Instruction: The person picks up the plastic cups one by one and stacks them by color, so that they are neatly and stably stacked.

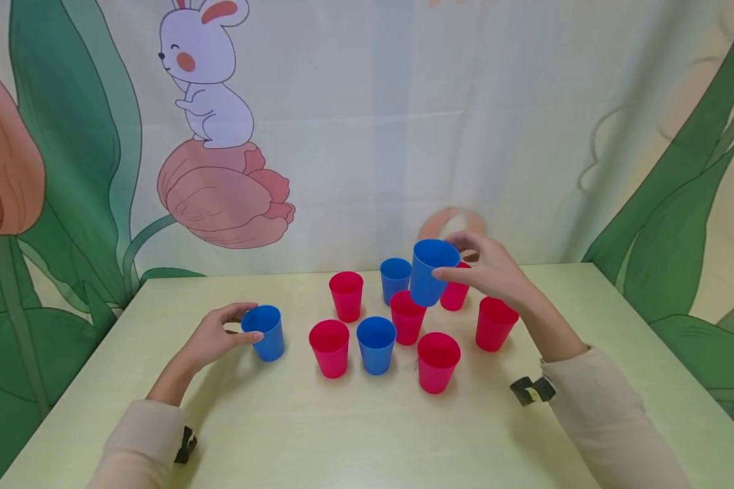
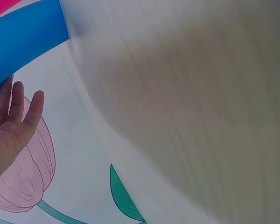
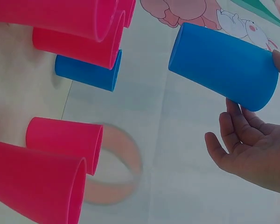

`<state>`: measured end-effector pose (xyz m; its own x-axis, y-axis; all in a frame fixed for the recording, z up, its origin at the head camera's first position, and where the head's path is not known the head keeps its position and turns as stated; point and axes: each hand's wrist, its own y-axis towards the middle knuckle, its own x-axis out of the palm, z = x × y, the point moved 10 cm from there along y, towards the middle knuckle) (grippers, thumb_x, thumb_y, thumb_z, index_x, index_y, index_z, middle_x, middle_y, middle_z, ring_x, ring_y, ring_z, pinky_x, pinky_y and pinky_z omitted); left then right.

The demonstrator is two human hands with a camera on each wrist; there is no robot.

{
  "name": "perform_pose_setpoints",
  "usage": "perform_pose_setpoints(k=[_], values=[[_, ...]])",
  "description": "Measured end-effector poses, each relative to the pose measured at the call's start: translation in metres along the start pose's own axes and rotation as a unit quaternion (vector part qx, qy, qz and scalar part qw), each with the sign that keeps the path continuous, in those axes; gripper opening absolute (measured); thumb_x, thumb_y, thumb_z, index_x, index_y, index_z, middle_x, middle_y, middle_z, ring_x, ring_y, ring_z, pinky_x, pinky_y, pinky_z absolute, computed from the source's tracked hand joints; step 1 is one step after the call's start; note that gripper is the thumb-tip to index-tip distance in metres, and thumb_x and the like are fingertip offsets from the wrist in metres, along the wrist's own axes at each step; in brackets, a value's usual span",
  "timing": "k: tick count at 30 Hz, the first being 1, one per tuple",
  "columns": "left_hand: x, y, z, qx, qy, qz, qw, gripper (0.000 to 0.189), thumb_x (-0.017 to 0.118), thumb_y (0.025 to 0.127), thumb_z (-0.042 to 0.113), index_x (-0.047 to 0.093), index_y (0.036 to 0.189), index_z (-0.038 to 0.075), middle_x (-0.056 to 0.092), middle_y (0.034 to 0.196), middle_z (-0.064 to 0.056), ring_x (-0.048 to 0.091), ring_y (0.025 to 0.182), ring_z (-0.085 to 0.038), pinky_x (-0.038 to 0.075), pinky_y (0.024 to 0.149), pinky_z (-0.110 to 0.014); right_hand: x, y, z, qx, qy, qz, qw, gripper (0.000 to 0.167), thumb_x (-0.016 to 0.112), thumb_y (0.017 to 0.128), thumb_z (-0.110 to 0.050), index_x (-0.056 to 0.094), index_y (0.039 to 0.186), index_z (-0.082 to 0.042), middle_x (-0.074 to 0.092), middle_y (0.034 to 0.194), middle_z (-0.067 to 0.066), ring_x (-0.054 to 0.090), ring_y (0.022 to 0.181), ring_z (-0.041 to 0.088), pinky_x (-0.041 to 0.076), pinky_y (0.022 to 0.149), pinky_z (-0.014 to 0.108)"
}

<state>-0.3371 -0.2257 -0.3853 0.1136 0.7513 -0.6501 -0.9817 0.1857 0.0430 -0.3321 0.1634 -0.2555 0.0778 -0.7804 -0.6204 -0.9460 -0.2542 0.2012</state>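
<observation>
My left hand (image 1: 215, 337) grips a blue cup (image 1: 269, 336) near its rim, thumb on the near side, at the left of the group; the left wrist view shows its base right at the tabletop. On the right, my other hand (image 1: 494, 273) pinches a second blue cup (image 1: 429, 282) by the rim between thumb and fingers. That cup is raised above the others, mouth up and slightly tilted, overlapping a red cup (image 1: 408, 326) and another red cup (image 1: 455, 293) behind it. In the right wrist view the raised blue cup (image 3: 224, 65) hangs well off the table.
Several upright cups stand between the hands: a blue cup (image 1: 376, 350) in front, a blue cup (image 1: 394, 282) at the back, and red cups (image 1: 330, 353) around them. A red cup (image 1: 495, 329) sits below my right wrist. Behind the table (image 1: 342, 435) hangs a printed curtain (image 1: 342, 136).
</observation>
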Motion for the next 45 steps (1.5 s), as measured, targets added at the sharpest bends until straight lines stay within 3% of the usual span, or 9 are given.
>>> perform_pose_setpoints(k=[25, 37, 45], values=[[0.001, 0.002, 0.000, 0.010, -0.002, -0.008, 0.9999, 0.067, 0.070, 0.080, 0.032, 0.042, 0.133, 0.002, 0.048, 0.125, -0.023, 0.043, 0.113, -0.039, 0.047, 0.083, -0.046, 0.023, 0.017, -0.029, -0.032, 0.045, 0.000, 0.9985, 0.063, 0.075, 0.073, -0.030, 0.047, 0.124, -0.006, 0.052, 0.118, 0.010, 0.050, 0.103, 0.025, 0.046, 0.083, 0.041], [0.001, 0.002, -0.004, 0.011, -0.003, -0.009, 0.9999, 0.066, 0.070, 0.080, 0.032, 0.043, 0.132, 0.002, 0.048, 0.123, -0.023, 0.044, 0.112, -0.039, 0.048, 0.083, -0.046, 0.045, 0.027, -0.052, -0.039, 0.059, -0.010, 0.9974, 0.062, 0.074, 0.073, -0.031, 0.047, 0.124, -0.009, 0.053, 0.116, 0.006, 0.052, 0.101, 0.023, 0.048, 0.078, 0.037], [0.001, 0.001, -0.001, 0.010, -0.003, -0.009, 0.9999, 0.067, 0.069, 0.080, 0.032, 0.042, 0.133, 0.002, 0.048, 0.123, -0.024, 0.044, 0.112, -0.039, 0.047, 0.083, -0.047, 0.063, 0.034, -0.060, -0.017, 0.051, -0.021, 0.9984, 0.066, 0.076, 0.070, -0.034, 0.046, 0.125, -0.012, 0.053, 0.114, 0.003, 0.051, 0.101, 0.020, 0.050, 0.074, 0.034]])
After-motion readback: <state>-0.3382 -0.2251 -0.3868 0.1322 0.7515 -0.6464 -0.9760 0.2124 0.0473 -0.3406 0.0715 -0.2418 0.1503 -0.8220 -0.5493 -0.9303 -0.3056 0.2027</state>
